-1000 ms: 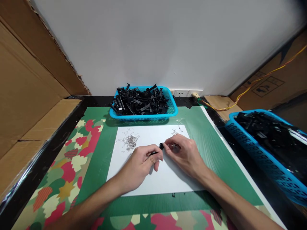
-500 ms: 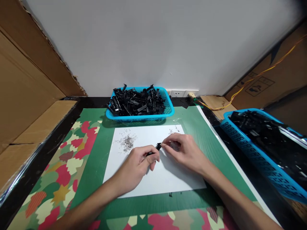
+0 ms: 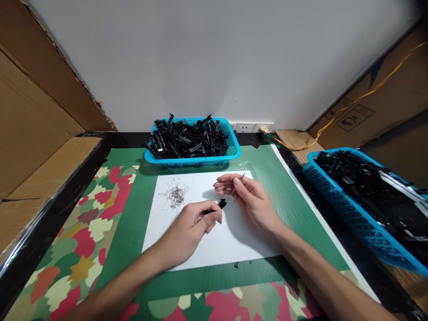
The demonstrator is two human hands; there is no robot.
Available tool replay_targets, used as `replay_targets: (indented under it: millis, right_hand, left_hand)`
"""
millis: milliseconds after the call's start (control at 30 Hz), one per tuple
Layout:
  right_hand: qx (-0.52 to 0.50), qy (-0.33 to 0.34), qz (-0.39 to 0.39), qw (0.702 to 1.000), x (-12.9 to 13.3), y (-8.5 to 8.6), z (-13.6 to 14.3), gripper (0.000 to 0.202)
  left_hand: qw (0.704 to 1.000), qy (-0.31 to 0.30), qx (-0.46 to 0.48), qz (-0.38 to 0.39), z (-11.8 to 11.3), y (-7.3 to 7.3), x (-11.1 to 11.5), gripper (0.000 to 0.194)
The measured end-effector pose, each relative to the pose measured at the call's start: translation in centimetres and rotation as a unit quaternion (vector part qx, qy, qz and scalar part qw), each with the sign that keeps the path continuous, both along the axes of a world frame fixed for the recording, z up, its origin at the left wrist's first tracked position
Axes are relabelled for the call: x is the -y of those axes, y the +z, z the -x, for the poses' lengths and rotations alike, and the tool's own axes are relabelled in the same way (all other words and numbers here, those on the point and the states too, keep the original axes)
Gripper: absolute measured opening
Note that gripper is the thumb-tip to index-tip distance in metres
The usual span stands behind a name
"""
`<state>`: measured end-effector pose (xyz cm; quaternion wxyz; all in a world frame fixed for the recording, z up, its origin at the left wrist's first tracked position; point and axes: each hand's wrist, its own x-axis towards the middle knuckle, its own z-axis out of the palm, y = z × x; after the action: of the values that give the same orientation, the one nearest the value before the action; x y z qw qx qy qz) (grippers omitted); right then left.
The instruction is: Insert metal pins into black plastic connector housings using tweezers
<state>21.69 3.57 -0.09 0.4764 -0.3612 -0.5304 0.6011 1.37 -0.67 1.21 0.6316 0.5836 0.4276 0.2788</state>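
Note:
My left hand [image 3: 200,223] is closed around a small black plastic part [image 3: 222,203], whose notched end sticks out past the fingers toward the right. My right hand [image 3: 249,196], palm turned up, pinches a thin metal tool [image 3: 233,191] between thumb and fingers. The tool slants upward, and its exact kind is hard to make out. Both hands are over a white sheet [image 3: 187,256], a short distance apart. On the sheet's left side lies a loose pile of tiny bent wire springs [image 3: 177,196]. A few more tiny wires lie partly hidden beneath my right hand.
Behind the sheet, a blue basket [image 3: 192,160] is heaped with black plastic parts [image 3: 187,140]. At the right stands another blue basket [image 3: 361,225] with more black pieces. A power socket [image 3: 244,128] sits low on the wall. Cardboard [image 3: 36,102] borders the left side.
My right hand has drawn back from the black part's end and turned palm up, bringing the thin metal tool into sight. The left hand keeps its hold. The view has shifted slightly.

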Motion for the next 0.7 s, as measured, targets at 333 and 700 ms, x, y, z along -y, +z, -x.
replay_targets:
  millis: [333, 700]
  right_hand:
    - [0.051, 0.008, -0.025, 0.998, 0.22, -0.45, 0.18, 0.040]
    - [-0.007, -0.029, 0.044, 0.999, 0.21, -0.58, 0.64, 0.043]
  left_hand:
    - [1.000, -0.002, -0.014, -0.004, -0.03, 0.14, -0.08, 0.043]
    - [0.999, -0.004, -0.036, -0.012, 0.04, 0.25, -0.08, 0.045]
